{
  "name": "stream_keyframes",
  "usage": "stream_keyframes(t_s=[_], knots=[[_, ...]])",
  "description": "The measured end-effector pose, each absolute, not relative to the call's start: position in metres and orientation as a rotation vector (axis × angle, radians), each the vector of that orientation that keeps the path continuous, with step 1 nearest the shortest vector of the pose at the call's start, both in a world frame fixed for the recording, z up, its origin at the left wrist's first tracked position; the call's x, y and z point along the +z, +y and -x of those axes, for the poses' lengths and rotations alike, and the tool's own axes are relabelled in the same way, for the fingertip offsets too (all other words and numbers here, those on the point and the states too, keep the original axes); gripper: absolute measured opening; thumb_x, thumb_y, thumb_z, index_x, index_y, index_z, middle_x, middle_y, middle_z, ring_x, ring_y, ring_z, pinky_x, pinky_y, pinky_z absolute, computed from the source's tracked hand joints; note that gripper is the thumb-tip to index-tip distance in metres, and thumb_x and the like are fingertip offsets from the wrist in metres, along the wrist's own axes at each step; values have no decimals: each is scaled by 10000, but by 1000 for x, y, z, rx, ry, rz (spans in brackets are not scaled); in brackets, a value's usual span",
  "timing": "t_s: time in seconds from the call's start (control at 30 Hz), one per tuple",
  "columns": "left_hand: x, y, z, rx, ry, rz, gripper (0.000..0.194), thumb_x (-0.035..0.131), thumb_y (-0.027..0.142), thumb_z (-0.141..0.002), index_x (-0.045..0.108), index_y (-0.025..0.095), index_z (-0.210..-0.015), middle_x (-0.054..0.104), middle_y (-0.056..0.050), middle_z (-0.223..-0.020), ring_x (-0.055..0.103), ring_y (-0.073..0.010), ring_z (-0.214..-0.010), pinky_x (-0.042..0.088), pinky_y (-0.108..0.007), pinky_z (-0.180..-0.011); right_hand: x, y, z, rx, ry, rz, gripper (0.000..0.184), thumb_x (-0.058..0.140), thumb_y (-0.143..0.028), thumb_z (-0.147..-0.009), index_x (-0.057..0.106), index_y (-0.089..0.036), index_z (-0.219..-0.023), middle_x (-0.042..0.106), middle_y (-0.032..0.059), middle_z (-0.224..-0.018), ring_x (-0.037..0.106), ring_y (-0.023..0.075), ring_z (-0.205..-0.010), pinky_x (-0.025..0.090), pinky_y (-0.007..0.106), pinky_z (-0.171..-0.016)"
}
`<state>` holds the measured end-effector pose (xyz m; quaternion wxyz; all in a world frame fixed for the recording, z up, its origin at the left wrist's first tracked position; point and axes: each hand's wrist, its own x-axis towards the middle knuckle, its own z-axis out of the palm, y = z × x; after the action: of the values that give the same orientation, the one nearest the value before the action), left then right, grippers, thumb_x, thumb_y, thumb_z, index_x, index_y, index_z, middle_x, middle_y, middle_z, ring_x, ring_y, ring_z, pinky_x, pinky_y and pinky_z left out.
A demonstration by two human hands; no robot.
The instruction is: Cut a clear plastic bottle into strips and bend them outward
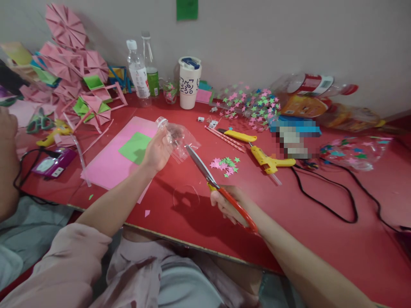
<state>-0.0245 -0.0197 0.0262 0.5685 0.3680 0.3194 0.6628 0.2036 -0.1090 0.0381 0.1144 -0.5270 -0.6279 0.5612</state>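
Observation:
My left hand (pixel 159 147) grips a clear plastic bottle top (pixel 181 139) around its neck, its cut, flared edge turned to the right. In my right hand (pixel 233 203) is a pair of scissors (pixel 239 209) with red handles, the blades pointing up and left. Their tips sit at the rim of the plastic; whether they touch it I cannot tell. Below the bottle top, a thin clear plastic ring (pixel 186 196) lies on the red table (pixel 192 222). Small pink and green paper stars (pixel 225 165) are heaped just beyond the scissors.
Pink sheets (pixel 105 160) with a green square (pixel 135 147) lie at left. Behind are bottles (pixel 138 72) and a white cup (pixel 189 83). A yellow cutter (pixel 240 136), a corded glue gun (pixel 268 160) and star-filled bags (pixel 353 152) lie right. A co-worker's arm (pixel 8 167) is at far left.

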Motion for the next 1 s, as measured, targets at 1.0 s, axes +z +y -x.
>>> stream_keyframes(t_s=[1.0], knots=[[25,-27,17,1547,724,-906,167,565,379,-858,646,238,-894,712,-55,-971,636,-224,-1146,503,-385,-984,41,-112,-201,1638,-1822,1542,492,521,-695,-806,432,-229,-676,373,-103,-440,389,67,-331,344,208,-364]])
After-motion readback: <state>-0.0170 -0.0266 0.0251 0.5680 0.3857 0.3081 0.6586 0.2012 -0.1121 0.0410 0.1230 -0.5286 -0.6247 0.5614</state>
